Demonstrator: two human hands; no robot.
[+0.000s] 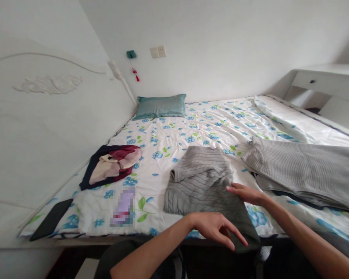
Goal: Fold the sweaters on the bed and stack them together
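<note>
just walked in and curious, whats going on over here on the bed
A person is working on a grey cable-knit sweater that lies partly folded on the flowered bed sheet. The right hand lies flat on the sweater's right edge; the left hand hovers open over its near corner, gripping nothing. A larger grey ribbed garment lies spread to the right, and a small pile of dark, maroon and cream clothes sits to the left. A dark phone rests at the bed's left edge.
</note>
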